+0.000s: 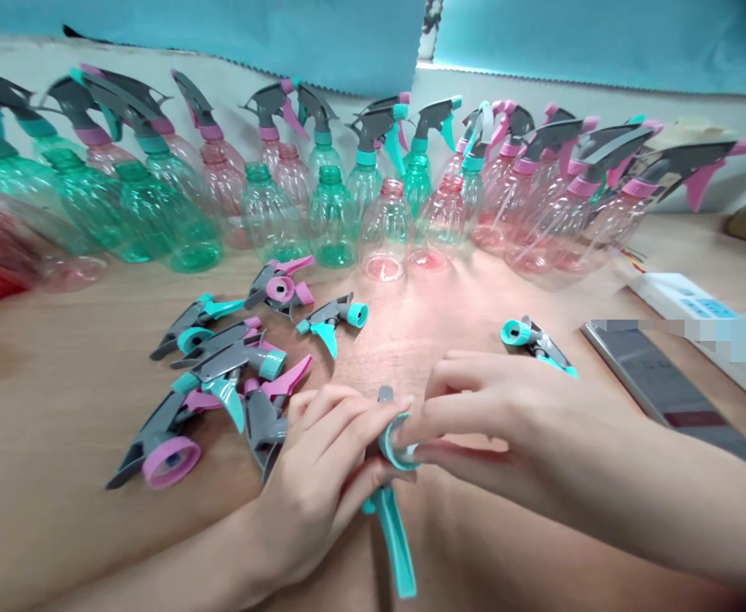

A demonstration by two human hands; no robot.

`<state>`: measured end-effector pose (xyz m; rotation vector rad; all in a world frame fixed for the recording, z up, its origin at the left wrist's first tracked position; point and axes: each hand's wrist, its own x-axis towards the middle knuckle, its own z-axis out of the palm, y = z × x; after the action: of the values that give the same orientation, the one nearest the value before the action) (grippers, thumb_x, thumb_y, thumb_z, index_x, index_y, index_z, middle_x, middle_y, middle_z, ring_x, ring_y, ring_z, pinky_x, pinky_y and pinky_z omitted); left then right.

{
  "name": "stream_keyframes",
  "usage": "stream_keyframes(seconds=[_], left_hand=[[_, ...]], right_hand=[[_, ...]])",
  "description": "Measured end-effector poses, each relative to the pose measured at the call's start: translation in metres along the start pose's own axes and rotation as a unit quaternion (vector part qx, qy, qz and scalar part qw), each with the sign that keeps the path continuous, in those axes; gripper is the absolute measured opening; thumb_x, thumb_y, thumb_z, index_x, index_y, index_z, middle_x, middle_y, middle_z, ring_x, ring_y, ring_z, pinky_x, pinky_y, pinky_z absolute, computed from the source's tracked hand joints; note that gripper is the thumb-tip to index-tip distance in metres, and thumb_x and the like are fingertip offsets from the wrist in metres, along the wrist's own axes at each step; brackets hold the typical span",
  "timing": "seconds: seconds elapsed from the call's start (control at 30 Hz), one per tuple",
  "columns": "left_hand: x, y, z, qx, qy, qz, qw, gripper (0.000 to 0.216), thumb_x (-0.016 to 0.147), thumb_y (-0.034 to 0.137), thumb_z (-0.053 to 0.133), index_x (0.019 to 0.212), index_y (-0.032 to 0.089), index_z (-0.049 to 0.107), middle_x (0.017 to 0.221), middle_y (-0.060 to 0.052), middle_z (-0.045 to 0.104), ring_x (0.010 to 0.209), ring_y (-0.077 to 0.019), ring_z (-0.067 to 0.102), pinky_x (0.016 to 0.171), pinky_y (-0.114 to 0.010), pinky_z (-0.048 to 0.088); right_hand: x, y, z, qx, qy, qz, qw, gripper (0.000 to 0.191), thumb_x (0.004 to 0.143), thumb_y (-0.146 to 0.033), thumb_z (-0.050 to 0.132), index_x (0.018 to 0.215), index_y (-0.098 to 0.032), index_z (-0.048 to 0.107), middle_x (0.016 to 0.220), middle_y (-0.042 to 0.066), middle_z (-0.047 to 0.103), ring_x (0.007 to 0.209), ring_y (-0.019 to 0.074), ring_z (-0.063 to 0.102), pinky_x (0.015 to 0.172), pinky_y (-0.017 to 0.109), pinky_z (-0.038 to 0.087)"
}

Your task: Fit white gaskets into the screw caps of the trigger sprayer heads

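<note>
Leftward on the wooden table (80,399), several grey trigger heads (225,363) lie heaped. At centre, the left hand (322,480) is clamped around 1 teal-collared spray head (393,531); the right hand (491,408) touches its collar, whether pinching anything I cannot tell.

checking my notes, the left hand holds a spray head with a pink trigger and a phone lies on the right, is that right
The trigger is teal, not pink, in the head view; the left hand holds the spray head and the phone lies on the right.
</note>
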<state>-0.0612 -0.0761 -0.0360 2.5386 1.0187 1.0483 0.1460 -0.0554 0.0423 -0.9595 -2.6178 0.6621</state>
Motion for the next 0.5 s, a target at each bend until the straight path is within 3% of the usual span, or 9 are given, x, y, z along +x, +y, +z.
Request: stream_keyframes(seconds=[0.17,0.3,0.5], left_hand=[[0.002,0.003,0.001,0.005,0.021,-0.02,1.0,0.028,0.092,0.019,0.051,0.12,0.019,0.052,0.097,-0.005,0.063,0.093,-0.0206,0.052,0.082,-0.036,0.037],[0.004,0.007,0.001,0.0,0.045,-0.031,0.998,0.026,0.087,0.02,0.058,0.112,0.02,0.053,0.089,-0.003,0.064,0.086,-0.0194,0.054,0.078,-0.035,0.039],[0.002,0.004,0.002,-0.005,0.08,-0.011,0.997,0.019,0.085,0.026,0.061,0.098,0.019,0.049,0.087,-0.002,0.064,0.081,-0.0188,0.055,0.077,-0.036,0.04]], right_hand=[[-0.009,0.004,-0.008,-0.029,0.016,0.031,0.999,0.009,0.087,-0.032,0.059,0.093,-0.026,0.063,0.086,-0.003,0.064,0.073,0.011,0.059,0.06,0.023,0.04],[-0.011,-0.003,0.005,-0.058,0.078,0.058,0.994,0.038,0.077,-0.049,0.065,0.098,-0.018,0.055,0.081,-0.001,0.063,0.061,0.0124,0.058,0.051,0.025,0.039],[-0.002,-0.014,0.023,-0.002,0.007,0.12,0.993,0.023,0.079,-0.032,0.069,0.084,-0.016,0.052,0.071,-0.001,0.063,0.059,0.0155,0.061,0.046,0.026,0.036]])
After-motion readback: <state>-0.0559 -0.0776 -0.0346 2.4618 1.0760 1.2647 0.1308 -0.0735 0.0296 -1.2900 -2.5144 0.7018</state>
